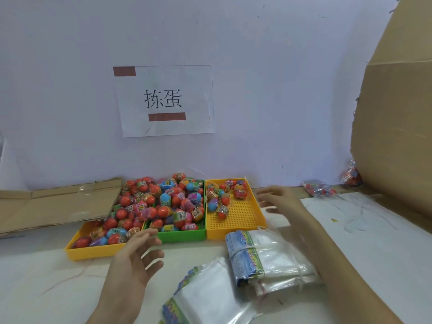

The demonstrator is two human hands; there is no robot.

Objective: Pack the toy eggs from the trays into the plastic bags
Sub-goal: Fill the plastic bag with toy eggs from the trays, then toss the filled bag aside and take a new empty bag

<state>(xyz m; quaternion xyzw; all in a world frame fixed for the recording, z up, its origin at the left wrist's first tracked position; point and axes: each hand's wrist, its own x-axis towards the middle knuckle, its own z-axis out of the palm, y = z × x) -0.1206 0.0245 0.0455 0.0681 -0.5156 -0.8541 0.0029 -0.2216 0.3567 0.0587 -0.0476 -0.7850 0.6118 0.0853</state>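
Both hands hover empty, fingers spread apart: the left hand [131,258] near the green plastic tray [182,236] of colourful toy eggs [163,202], the right hand [278,202] beside the right-hand yellow tray [236,231] along the tabletop's [46,288] far edge.

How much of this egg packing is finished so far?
Barely started, it seems. Done: two filled bags lie at the far right by the cardboard. In hand: nothing; the left hand and right hand hover open above the table. Left: three trays hold eggs, the green tray heaped, and the bundled empty bags are untouched.
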